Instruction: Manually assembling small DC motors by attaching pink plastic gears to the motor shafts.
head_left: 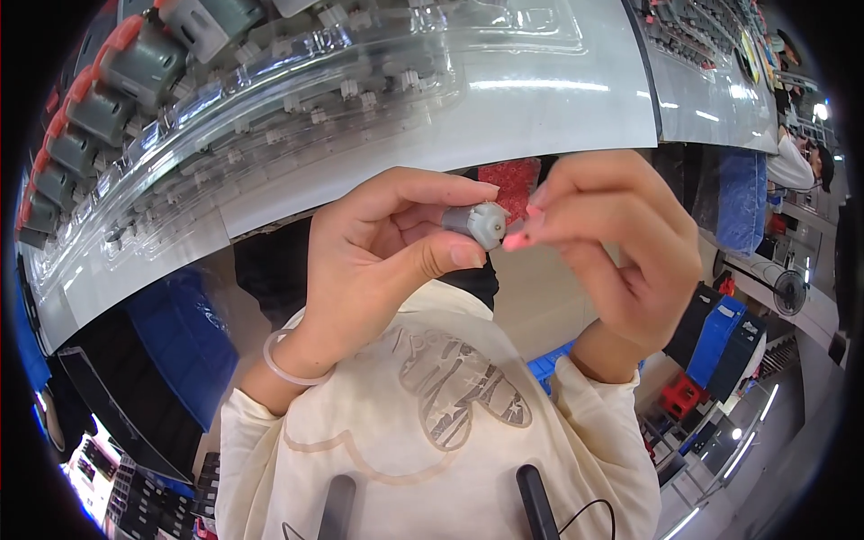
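Small grey motor [484,225], one: pinched between thumb and fingers of my left hand [360,238]; my right hand [621,243], pinching a pink piece [517,241], just beside its pale end, contact unclear

A glossy white bench [558,117] curves across the upper part of the view, and a second bench [720,112] begins at the right, past a dark seam. Under the bench's left side hangs a blue sheet [184,328], with dark stacked trays [148,490] low in the corner. Pale floor [540,301] shows beneath, with part of a blue crate [551,364]. To the right are a blue plastic bag [742,200], a round fan [790,291], a black container with a blue band [718,335], a red stool [681,396] and, farther off, a person in white [794,164].
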A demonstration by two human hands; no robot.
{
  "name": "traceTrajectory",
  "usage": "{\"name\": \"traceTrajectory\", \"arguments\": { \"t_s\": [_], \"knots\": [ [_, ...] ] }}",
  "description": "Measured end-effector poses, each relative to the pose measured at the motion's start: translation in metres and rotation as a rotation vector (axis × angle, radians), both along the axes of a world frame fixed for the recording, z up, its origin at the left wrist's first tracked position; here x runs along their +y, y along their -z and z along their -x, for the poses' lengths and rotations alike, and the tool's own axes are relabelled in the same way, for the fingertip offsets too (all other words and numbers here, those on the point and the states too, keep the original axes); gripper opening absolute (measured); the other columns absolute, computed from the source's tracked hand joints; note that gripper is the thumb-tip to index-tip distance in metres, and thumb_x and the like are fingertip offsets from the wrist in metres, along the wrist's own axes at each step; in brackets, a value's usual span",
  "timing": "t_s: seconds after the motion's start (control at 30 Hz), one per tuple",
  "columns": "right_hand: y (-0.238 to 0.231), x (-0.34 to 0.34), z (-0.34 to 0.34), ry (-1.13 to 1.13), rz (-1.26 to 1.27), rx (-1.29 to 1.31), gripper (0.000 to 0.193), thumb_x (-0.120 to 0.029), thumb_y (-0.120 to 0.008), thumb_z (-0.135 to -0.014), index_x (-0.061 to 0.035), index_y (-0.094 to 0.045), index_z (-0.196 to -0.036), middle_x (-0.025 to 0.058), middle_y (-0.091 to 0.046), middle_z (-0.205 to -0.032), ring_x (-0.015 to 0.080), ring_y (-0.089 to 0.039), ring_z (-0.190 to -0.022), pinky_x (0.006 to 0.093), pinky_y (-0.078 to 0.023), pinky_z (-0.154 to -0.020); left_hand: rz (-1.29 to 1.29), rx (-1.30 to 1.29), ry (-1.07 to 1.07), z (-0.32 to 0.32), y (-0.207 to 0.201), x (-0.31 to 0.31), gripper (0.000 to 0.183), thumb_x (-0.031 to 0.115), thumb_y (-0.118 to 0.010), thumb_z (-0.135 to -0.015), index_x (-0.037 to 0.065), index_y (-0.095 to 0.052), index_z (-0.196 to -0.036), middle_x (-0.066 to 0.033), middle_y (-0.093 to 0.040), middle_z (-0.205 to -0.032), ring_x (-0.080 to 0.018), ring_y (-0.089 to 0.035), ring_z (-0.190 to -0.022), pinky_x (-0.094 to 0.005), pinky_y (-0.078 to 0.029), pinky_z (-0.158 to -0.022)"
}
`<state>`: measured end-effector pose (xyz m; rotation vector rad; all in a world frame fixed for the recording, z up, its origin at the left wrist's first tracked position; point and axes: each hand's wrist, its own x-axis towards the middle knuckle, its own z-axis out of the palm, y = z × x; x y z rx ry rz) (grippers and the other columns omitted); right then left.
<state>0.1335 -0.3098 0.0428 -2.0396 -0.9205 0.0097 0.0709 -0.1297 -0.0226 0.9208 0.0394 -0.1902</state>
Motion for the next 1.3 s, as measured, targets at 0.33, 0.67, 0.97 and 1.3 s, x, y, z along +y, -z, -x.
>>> {"name": "traceTrajectory", "arguments": {
  "t_s": [0.33, 0.67, 0.97, 1.3],
  "knots": [
    [0.015, 0.019, 0.007, 0.003, -0.12, -0.162, 0.016, 0.002, -0.067, -0.063, -0.0003, -0.068, -0.079, 0.0138, -0.062, -0.085, 0.0202, -0.062, -0.072, 0.0254, -0.05, -0.061, 0.182, 0.005, 0.044, -0.002, 0.003, 0.003, 0.031, -0.002, -0.065, -0.081, -0.007, -0.055, -0.11, -0.0137, -0.063, -0.102, -0.0179, -0.064, -0.087, -0.0291, -0.054, -0.078],
    [0.028, 0.021, 0.009, -0.015, -0.245, -0.096, 0.021, 0.0, -0.073, -0.068, -0.0004, -0.067, -0.088, 0.0157, -0.06, -0.095, 0.0202, -0.062, -0.072, 0.0271, -0.051, -0.061, 0.224, 0.041, -0.001, -0.001, 0.001, 0.001, 0.032, 0.002, -0.067, -0.08, -0.005, -0.056, -0.109, -0.0126, -0.063, -0.098, -0.016, -0.063, -0.086, -0.028, -0.055, -0.075],
    [0.015, 0.031, 0.011, 0.059, -0.233, -0.011, 0.025, 0.002, -0.074, -0.066, -0.0004, -0.067, -0.09, 0.0163, -0.062, -0.093, 0.0189, -0.063, -0.075, 0.0253, -0.052, -0.062, 0.208, 0.04, -0.02, 0.001, 0.003, 0.005, 0.031, 0.004, -0.07, -0.079, -0.004, -0.056, -0.106, -0.0126, -0.064, -0.093, -0.0164, -0.064, -0.083, -0.0286, -0.054, -0.075],
    [0.03, 0.016, 0.002, -0.042, -0.109, -0.271, 0.028, -0.014, -0.076, -0.06, -0.0073, -0.072, -0.086, 0.0081, -0.062, -0.092, 0.0178, -0.055, -0.076, 0.0259, -0.046, -0.06, -0.106, -0.235, -0.096, 0.004, 0.006, 0.006, 0.031, -0.003, -0.07, -0.076, -0.006, -0.058, -0.104, -0.0165, -0.062, -0.101, -0.0193, -0.062, -0.09, -0.0286, -0.053, -0.076]
  ]
}}
